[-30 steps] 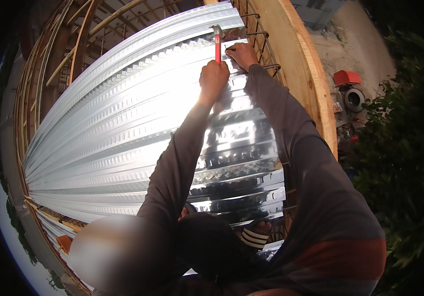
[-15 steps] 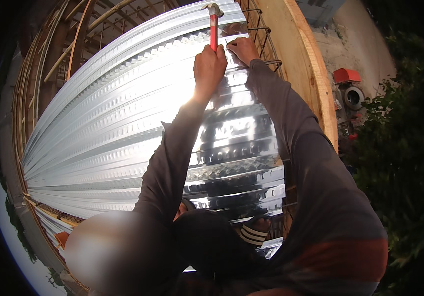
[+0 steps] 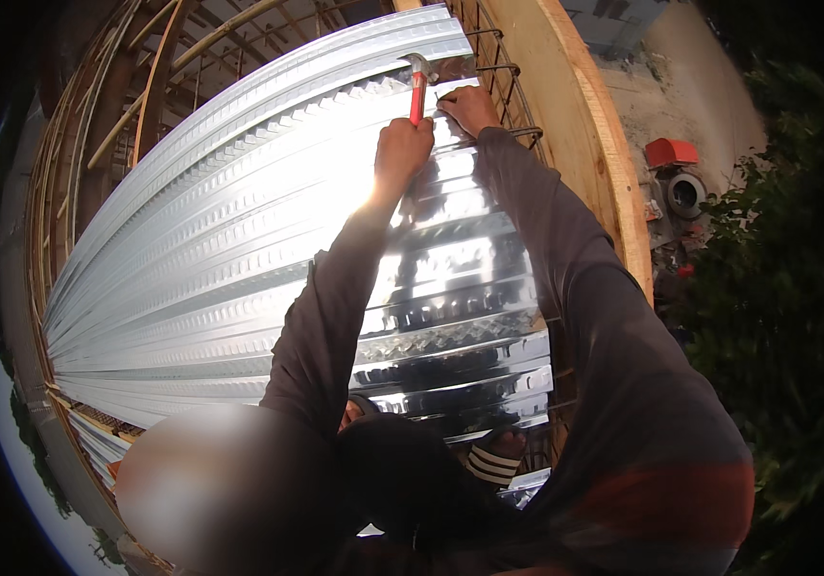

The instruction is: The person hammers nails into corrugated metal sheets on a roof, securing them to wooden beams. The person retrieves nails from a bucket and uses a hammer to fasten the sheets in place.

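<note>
My left hand [image 3: 403,147] is closed around the handle of a claw hammer [image 3: 417,98] with a red grip and a metal head. The hammer head is above the shiny ribbed metal sheet [image 3: 239,221], close to my right hand [image 3: 470,109]. Beside it, my right fingertips pinch a thin nail [image 3: 438,97] at the sheet's far right part. The nail is small, and its lower end cannot be made out. Both forearms reach forward over the sheet.
A wooden board [image 3: 585,125] runs along the right edge, with a steel rebar cage [image 3: 500,67] between it and the sheet. Timber framing [image 3: 157,77] stands far left. Below on the right lie a tyre-like ring [image 3: 686,195] and a red object [image 3: 671,152]. My striped sandal [image 3: 493,463] rests on the sheet.
The hammer and my left hand have come down and nearer, bringing the head closer to my right fingers. My right hand keeps its pinch at the same spot; the view has shifted slightly.
</note>
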Action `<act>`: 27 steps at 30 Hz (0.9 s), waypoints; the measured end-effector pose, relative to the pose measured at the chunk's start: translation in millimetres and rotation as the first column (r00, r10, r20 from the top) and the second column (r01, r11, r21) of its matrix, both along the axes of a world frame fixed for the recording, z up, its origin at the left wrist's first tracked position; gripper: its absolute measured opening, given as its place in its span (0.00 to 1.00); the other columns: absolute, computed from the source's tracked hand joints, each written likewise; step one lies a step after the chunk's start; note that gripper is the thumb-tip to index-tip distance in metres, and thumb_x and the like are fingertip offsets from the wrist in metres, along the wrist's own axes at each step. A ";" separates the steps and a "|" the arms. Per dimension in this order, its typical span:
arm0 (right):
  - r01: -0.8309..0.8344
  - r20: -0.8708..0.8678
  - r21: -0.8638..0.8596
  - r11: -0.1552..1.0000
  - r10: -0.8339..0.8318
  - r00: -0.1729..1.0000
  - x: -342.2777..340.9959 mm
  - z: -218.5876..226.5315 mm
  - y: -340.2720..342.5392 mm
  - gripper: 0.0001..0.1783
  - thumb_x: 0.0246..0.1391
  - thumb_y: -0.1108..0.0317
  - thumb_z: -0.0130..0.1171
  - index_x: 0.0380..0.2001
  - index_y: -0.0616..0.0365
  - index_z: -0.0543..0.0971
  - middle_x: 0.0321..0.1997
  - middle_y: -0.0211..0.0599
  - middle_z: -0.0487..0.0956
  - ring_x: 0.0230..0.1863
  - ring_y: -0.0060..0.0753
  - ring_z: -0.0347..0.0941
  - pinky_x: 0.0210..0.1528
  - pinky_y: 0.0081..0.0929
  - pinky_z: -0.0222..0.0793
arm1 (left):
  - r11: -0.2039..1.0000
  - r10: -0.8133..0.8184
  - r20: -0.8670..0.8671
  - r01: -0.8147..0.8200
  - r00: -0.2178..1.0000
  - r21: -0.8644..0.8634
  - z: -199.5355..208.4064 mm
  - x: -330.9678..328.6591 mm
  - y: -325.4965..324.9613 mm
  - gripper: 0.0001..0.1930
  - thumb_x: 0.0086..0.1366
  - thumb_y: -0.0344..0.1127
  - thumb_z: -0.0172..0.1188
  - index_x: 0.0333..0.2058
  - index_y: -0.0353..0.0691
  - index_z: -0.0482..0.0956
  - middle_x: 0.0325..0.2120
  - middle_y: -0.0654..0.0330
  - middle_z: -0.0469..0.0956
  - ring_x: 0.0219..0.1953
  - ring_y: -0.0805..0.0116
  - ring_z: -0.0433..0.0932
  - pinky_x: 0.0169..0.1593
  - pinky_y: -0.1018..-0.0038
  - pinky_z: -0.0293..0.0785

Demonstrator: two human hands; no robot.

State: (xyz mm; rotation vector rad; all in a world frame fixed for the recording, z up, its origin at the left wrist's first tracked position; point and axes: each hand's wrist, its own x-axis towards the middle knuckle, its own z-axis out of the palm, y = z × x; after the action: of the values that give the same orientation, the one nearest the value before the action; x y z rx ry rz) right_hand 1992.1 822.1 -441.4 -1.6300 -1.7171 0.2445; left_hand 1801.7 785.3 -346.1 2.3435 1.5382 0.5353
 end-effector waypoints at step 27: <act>0.037 -0.339 -0.381 0.924 -0.177 0.924 -23.0 20.8 -19.7 0.15 0.48 0.61 0.73 0.30 0.62 0.84 0.23 0.40 0.83 0.24 0.34 0.79 0.33 0.35 0.75 | 0.962 0.136 0.029 -0.125 0.990 -0.243 -7.7 -6.1 -36.5 0.24 0.67 0.48 0.56 0.32 0.27 0.84 0.28 0.34 0.81 0.35 0.35 0.83 0.45 0.50 0.78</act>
State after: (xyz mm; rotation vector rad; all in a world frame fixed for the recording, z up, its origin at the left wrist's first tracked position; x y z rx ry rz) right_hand 1969.2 802.4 -420.6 -1.7992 -1.3410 0.8087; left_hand 1795.6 748.7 -353.8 2.0474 1.6447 0.4024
